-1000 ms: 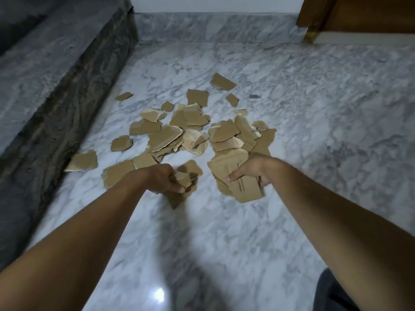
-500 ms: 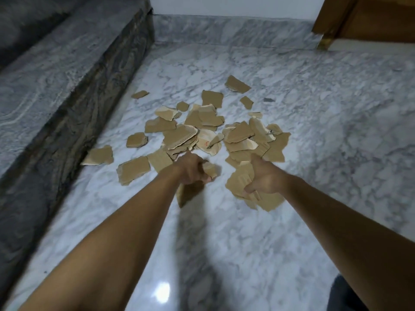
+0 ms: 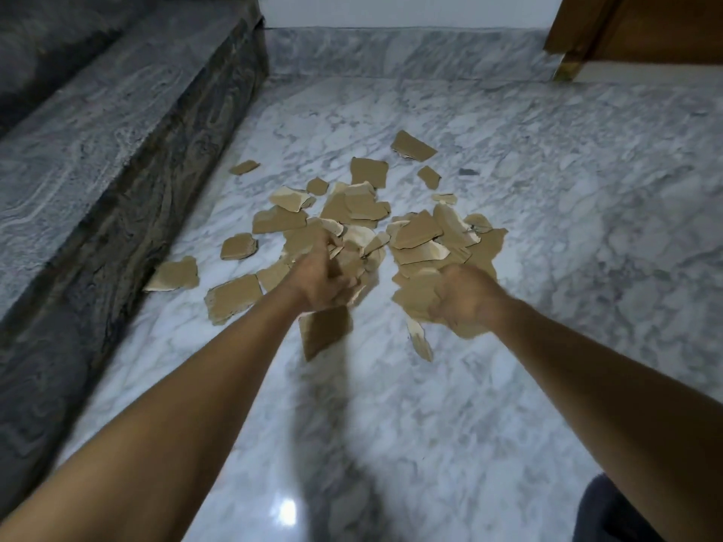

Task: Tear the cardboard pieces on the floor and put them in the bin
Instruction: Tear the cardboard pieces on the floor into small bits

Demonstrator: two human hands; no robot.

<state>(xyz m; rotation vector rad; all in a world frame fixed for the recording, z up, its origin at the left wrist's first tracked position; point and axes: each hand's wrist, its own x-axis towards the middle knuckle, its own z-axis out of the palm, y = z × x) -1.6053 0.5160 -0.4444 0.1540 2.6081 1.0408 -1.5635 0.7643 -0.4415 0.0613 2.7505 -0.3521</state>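
The cardboard pieces lie in a loose heap on the marble floor, straight ahead of me at twelve o'clock, torn brown scraps overlapping one another. Strays lie around the heap: a flat scrap at its twelve o'clock, a small scrap out at ten, and a wider scrap near eight, close to the step.

My left hand is over the near edge of the heap, fingers curled round a handful of scraps. A larger brown piece hangs down from that grip toward six o'clock. The hand is blurred, so I cannot tell how many scraps it has.

My right hand, at three o'clock from the left and apart from it, is fisted on a thick wad of cardboard that sticks out at its nine o'clock. A pale strip shows just below the wad; whether it is held or loose I cannot tell.

A dark stone step runs along at nine o'clock. A wooden door stands at one o'clock, and dark cloth fills the corner at five.
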